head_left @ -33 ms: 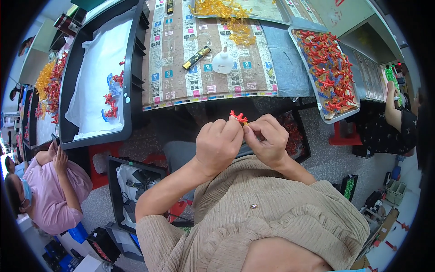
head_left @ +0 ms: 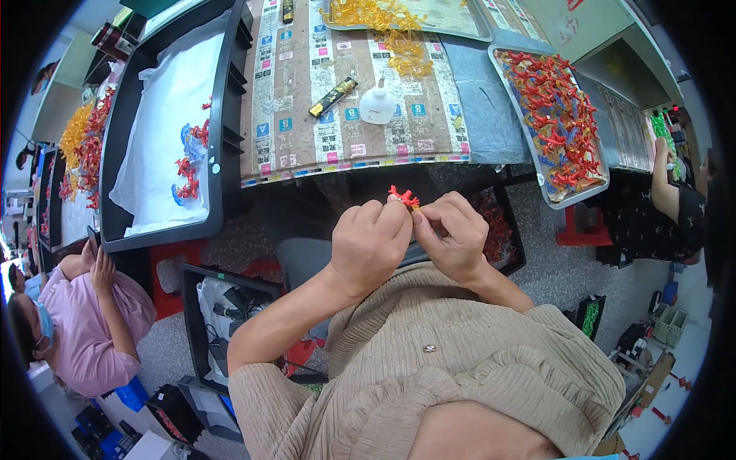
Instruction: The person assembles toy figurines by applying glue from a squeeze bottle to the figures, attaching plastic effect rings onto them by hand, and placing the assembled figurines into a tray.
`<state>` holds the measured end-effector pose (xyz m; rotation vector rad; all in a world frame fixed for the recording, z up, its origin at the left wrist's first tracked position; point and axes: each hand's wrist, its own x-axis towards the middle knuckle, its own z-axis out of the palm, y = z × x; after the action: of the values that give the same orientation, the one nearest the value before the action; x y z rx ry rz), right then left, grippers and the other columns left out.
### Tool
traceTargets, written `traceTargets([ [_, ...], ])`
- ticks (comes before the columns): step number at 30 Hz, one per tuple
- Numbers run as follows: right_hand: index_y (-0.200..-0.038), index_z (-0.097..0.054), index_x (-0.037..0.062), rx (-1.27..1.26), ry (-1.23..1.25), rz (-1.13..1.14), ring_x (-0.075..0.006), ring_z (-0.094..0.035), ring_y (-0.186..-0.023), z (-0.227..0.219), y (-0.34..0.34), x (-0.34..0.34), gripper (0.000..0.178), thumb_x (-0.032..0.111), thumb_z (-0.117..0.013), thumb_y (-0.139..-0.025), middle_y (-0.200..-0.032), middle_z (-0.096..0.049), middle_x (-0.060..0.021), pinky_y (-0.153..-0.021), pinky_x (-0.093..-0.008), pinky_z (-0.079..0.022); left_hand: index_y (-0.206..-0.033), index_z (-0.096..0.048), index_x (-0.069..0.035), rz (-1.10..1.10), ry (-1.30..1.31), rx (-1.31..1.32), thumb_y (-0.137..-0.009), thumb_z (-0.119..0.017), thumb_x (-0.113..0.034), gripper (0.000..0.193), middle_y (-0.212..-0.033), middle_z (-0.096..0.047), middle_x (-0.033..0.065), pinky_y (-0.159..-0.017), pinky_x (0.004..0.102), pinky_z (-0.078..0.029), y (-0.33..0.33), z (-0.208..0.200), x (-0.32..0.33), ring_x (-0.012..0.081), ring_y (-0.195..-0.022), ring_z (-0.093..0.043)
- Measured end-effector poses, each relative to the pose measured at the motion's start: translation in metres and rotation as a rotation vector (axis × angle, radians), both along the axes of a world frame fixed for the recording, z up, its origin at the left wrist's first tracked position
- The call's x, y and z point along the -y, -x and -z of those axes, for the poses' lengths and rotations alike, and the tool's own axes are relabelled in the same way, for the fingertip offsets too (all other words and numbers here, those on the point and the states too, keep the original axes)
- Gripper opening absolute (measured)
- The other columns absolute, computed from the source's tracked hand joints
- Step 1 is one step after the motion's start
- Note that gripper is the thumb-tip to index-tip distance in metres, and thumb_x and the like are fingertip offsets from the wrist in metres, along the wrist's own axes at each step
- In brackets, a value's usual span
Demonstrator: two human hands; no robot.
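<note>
My left hand [head_left: 372, 244] is pinching one small red figurine [head_left: 405, 197] by fingertips, and my right hand [head_left: 454, 239] pinches at its yellowish lower end. I see this figurine between both hands, before the paper-covered table [head_left: 307, 142], left of the metal tray [head_left: 580, 195].

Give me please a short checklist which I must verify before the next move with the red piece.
1. Red piece gripped by left hand: ok.
2. Right hand at its yellowish end: ok.
3. Fit at that end: cannot tell, fingers hide it.
4. White bottle on the table: ok.
5. Metal tray fully on the table: not ok, its near end appears to jut past the edge.
</note>
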<state>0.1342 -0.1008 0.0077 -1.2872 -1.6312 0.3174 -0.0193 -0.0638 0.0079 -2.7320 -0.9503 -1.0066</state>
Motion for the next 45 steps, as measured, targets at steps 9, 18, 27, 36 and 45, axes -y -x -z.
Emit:
traceTargets([
  [9, -0.069, -0.059, 0.0031, -0.001, -0.016, 0.103, -0.0131, -0.050, -0.049, 0.003, 0.000, -0.003, 0.015, -0.004, -0.072, -0.072, -0.063, -0.053, -0.0046, -0.043, -0.0260, -0.039, -0.068, -0.054, -0.007, 0.048, -0.079, 0.045, -0.065, -0.062, -0.009, 0.009, -0.072, -0.041, 0.0027, -0.049, 0.0292, -0.034, -0.007, 0.002, -0.008, 0.0153, -0.061, -0.045],
  [18, -0.068, -0.057, 0.0039, 0.006, -0.101, 0.150, -0.0130, -0.047, -0.048, 0.001, -0.007, -0.008, 0.017, -0.004, -0.071, -0.072, -0.063, -0.050, -0.0042, -0.041, -0.0262, -0.037, -0.079, -0.060, -0.002, 0.066, 0.016, 0.012, -0.064, -0.064, -0.009, 0.017, -0.077, -0.047, 0.0042, -0.051, 0.0308, -0.038, -0.015, -0.012, -0.009, 0.0168, -0.062, -0.049],
  [27, -0.074, -0.058, 0.0044, -0.505, 0.418, -0.100, -0.0062, -0.048, -0.057, -0.006, -0.029, -0.015, 0.018, 0.007, -0.075, -0.079, -0.069, -0.054, 0.0013, -0.049, -0.0208, -0.038, -0.076, -0.059, -0.002, 0.071, -0.023, -0.028, -0.065, -0.065, -0.008, 0.014, -0.073, -0.044, 0.0042, -0.050, 0.0306, -0.037, -0.015, -0.022, -0.019, 0.0164, -0.061, -0.048],
  [36, -0.136, -0.043, -0.0020, -1.286, 0.820, -0.696, -0.0168, -0.054, -0.115, 0.004, -0.028, -0.011, 0.065, 0.036, -0.066, -0.088, -0.128, -0.054, -0.0102, -0.097, -0.0319, -0.045, -0.090, -0.065, 0.005, 0.137, -0.171, 0.073, -0.067, -0.068, -0.008, 0.027, -0.072, -0.044, 0.0035, -0.050, 0.0283, -0.036, -0.011, -0.029, -0.015, 0.0150, -0.061, -0.049],
  [45, -0.135, -0.044, -0.0069, -1.286, 0.818, -0.748, -0.0197, -0.053, -0.119, 0.003, -0.032, -0.008, 0.068, 0.034, -0.067, -0.087, -0.129, -0.054, -0.0137, -0.102, -0.0353, -0.042, -0.091, -0.066, 0.005, 0.158, -0.162, 0.065, -0.067, -0.067, -0.003, 0.025, -0.073, -0.046, 0.0032, -0.050, 0.0280, -0.037, -0.009, -0.036, -0.010, 0.0146, -0.063, -0.051],
])
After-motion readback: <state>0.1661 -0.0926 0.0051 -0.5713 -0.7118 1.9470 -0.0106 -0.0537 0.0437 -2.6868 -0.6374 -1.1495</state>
